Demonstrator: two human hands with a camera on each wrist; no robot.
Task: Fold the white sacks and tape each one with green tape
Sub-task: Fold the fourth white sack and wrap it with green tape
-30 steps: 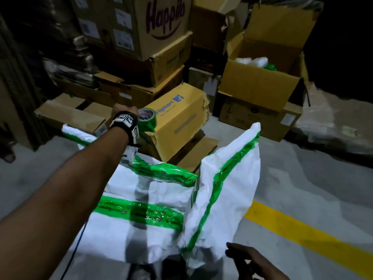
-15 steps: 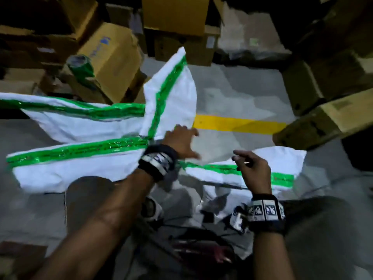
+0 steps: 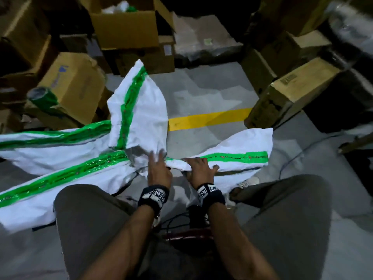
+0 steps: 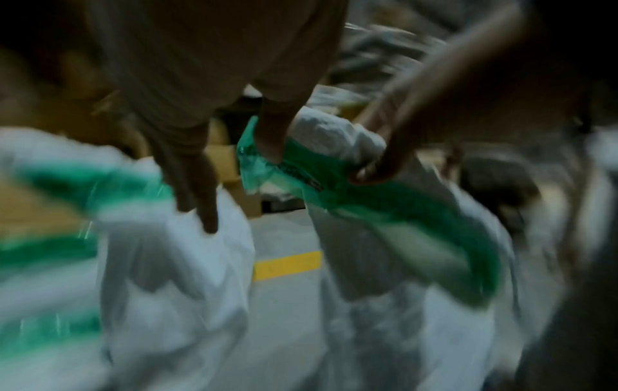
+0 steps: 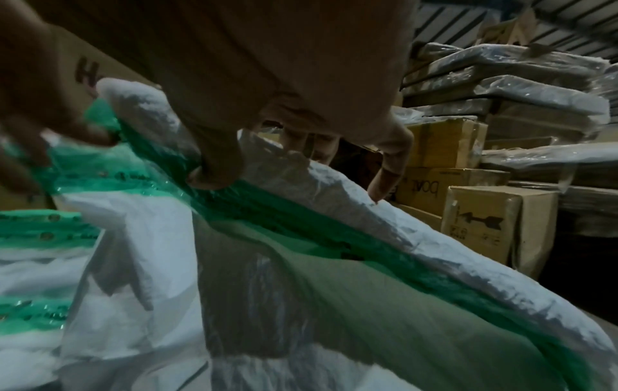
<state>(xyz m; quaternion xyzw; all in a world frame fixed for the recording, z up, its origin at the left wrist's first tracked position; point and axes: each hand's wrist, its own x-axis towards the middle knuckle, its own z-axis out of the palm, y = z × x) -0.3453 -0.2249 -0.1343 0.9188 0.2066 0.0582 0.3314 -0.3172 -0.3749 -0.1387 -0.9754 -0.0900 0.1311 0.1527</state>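
One white sack (image 3: 139,110) lies spread on the grey floor (image 3: 212,93) before the seated person, its panels opened outward; four green taped strips are counted on it. One roll of green tape (image 3: 43,98) rests on a cardboard box (image 3: 76,83) at far left, well apart from both hands. Left hand (image 3: 158,170): fingers straight and relaxed, resting against the sack's middle fold. Right hand (image 3: 199,168): fingers and thumb curled round a bunched ridge of the sack beside a taped strip; the left wrist view is blurred, but appears to confirm this grasp. One yellow line (image 3: 207,118) crosses the floor beyond the sack.
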